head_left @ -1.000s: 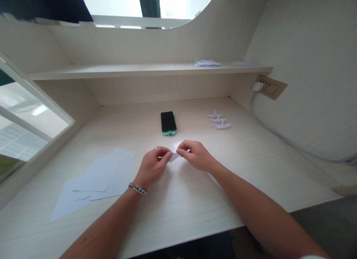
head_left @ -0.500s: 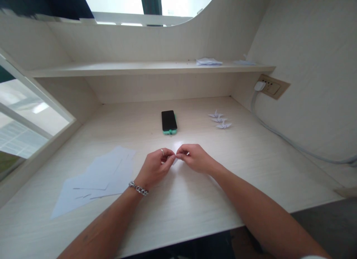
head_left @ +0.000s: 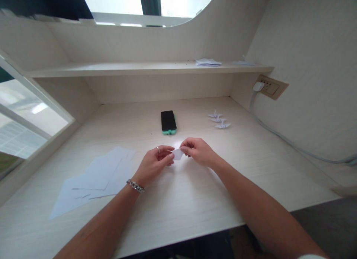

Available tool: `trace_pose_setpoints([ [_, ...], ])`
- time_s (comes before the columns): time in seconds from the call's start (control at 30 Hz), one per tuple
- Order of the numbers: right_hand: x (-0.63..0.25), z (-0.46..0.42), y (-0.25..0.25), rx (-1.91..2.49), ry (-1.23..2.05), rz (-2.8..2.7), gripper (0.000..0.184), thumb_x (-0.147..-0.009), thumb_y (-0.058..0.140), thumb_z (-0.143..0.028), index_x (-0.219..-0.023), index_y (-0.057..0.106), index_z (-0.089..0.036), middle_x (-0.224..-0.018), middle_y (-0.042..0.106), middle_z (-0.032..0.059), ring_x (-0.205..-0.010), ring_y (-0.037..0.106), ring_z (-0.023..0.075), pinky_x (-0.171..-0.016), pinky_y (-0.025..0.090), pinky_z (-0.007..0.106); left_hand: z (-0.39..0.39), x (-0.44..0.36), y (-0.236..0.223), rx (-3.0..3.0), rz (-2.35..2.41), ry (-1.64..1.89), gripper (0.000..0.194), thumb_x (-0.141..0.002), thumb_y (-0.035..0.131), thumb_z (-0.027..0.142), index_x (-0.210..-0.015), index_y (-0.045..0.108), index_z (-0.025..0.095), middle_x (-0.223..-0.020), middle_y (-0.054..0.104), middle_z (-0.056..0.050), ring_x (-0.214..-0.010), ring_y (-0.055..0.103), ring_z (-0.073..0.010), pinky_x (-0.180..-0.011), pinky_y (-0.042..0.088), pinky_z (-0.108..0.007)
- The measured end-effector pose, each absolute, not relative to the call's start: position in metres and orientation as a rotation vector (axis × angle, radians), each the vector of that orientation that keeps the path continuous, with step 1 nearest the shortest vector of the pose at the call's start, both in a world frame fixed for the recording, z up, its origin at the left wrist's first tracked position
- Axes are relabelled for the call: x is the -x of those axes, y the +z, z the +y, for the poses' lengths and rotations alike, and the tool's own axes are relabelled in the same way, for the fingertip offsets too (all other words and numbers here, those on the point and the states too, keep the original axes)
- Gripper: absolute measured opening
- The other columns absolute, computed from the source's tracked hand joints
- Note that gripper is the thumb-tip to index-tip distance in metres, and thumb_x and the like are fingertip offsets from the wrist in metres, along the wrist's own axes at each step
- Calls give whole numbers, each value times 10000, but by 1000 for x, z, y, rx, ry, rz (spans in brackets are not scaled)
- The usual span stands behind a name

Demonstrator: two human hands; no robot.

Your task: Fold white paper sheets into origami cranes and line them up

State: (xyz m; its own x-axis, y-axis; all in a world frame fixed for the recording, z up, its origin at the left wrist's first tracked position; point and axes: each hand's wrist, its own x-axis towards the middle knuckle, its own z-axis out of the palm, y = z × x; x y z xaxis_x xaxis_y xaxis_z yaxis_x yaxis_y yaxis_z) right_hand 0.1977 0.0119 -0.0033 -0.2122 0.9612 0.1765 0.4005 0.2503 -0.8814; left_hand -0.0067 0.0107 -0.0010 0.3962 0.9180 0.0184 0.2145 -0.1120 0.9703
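Note:
Between my two hands is a small folded piece of white paper, held just above the desk. My left hand, with a ring and a chain bracelet, pinches its left edge between thumb and fingers. At its upper right corner my right hand grips the paper with thumb and fingertips. Beyond the hands lies a black phone on a green case or stand. Several white sheets overlap to the left of my left hand. Three small folded paper cranes sit in a row at the back right.
A shelf runs across the back and carries folded white papers. On the right wall a socket holds a white plug, whose grey cable trails along the desk's right side. A mirror hangs above.
The folded paper has turned so its flat face shows more between my hands. My fingertips have moved slightly apart, and my right hand has shifted a little to the right and upward.

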Motion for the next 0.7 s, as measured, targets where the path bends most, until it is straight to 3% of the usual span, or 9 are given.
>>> trace_pose_setpoints([
  [0.2,-188,11,-12,1107,946,-1506,203,-798,618,-239,-984,634,-159,-697,623,-2,-641,580,129,-625,480,269,3,-3,0,-1307,926,824,295,-723,748,330,-893,608,135,-806,698,-59,-704,698,-194,-692,550,-320],
  [0.37,-182,8,-13,1041,984,-1453,194,-788,637,-238,-966,645,-161,-764,667,25,-688,629,149,-639,523,290,2,-4,3,-947,778,817,282,-765,726,356,-820,544,148,-816,687,-61,-817,720,-270,-758,554,-368],
  [0.57,-175,2,-8,999,1024,-1398,246,-759,673,-228,-995,644,-167,-859,708,60,-779,674,181,-686,553,317,3,-2,2,-905,698,841,209,-752,753,244,-793,575,142,-749,629,-3,-841,714,-267,-751,554,-347],
  [0.7,-173,-1,-3,1105,895,-1446,162,-739,703,-234,-885,690,-165,-855,720,56,-802,671,176,-740,538,312,5,0,0,-900,684,877,184,-735,766,210,-809,616,135,-805,635,-8,-854,704,-241,-801,550,-354],
])
